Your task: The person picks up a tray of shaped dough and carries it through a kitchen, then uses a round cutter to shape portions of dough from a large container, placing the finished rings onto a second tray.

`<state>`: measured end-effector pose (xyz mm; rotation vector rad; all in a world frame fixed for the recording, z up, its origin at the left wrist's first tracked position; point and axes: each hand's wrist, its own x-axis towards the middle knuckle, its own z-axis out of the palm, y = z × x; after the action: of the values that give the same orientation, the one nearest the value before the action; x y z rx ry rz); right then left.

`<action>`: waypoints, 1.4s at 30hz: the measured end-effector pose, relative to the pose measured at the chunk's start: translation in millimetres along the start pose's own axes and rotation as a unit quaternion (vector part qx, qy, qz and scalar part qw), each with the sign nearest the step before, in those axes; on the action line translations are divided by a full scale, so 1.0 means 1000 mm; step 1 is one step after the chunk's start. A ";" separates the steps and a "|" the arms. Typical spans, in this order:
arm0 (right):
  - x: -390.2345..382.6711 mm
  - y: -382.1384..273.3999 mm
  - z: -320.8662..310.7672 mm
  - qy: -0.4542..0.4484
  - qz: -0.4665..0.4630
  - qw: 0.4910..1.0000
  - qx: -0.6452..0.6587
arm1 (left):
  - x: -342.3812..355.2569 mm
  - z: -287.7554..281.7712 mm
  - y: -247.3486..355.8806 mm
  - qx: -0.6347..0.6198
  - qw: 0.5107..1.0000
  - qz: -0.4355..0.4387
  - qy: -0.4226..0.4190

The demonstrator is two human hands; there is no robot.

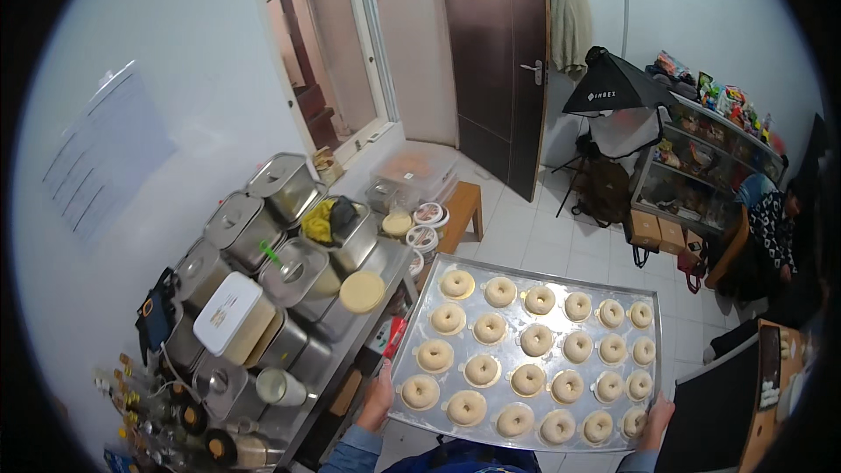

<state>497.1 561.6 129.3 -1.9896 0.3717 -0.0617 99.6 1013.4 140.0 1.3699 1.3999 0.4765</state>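
Note:
A large metal baking tray point(561, 278) spans the space in front of me, held off the floor and slightly tilted. Rows of pale, ring-shaped dough pieces point(528, 378) lie on it, several of them on small round papers. My left hand point(378, 396) grips the tray's near left edge. At the near right corner, my right hand point(659, 420) is closed round the rim, its fingers partly hidden by the tray. Both forearms, in blue sleeves, come in from the lower edge.
Left stands a steel table point(383, 256) with lidded steel containers point(241, 219), a white-lidded box point(235, 311) and bottles point(166, 412). A wooden bench point(466, 201) holds plastic tubs. Beyond are a dark door point(495, 61), a softbox light point(618, 101), a display cabinet point(701, 166) and a seated person point(773, 219).

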 end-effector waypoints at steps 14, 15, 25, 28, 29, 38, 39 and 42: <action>0.265 -0.153 0.243 -0.135 -0.097 0.986 0.007 | 0.100 0.195 0.191 -0.005 0.982 -0.058 0.178; 0.303 -0.141 0.270 -0.087 -0.126 0.988 0.010 | 0.117 0.206 0.196 -0.010 0.980 -0.056 0.188; 0.333 -0.276 0.517 -0.152 -0.087 0.980 -0.096 | 0.278 0.216 0.182 -0.146 0.953 -0.091 0.248; 0.347 -0.308 0.585 -0.226 -0.212 0.942 -0.127 | 0.313 0.209 0.171 -0.181 0.947 -0.137 0.228; 0.333 -0.332 0.604 -0.242 -0.160 0.954 -0.083 | 0.324 0.207 0.162 -0.204 0.936 -0.146 0.247; 0.276 -0.457 0.777 -0.345 -0.199 0.915 -0.068 | 0.389 0.194 0.142 -0.212 0.898 -0.188 0.337; 0.267 -0.478 0.795 -0.371 -0.200 0.906 -0.049 | 0.400 0.198 0.149 -0.225 0.893 -0.180 0.346; 0.253 -0.498 0.883 -0.365 -0.261 0.887 -0.108 | 0.426 0.213 0.137 -0.237 0.876 -0.112 0.405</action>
<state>1036.2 1455.5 155.7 -2.1112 -0.6737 0.3992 443.3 1347.1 12.4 0.5850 1.9013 1.2396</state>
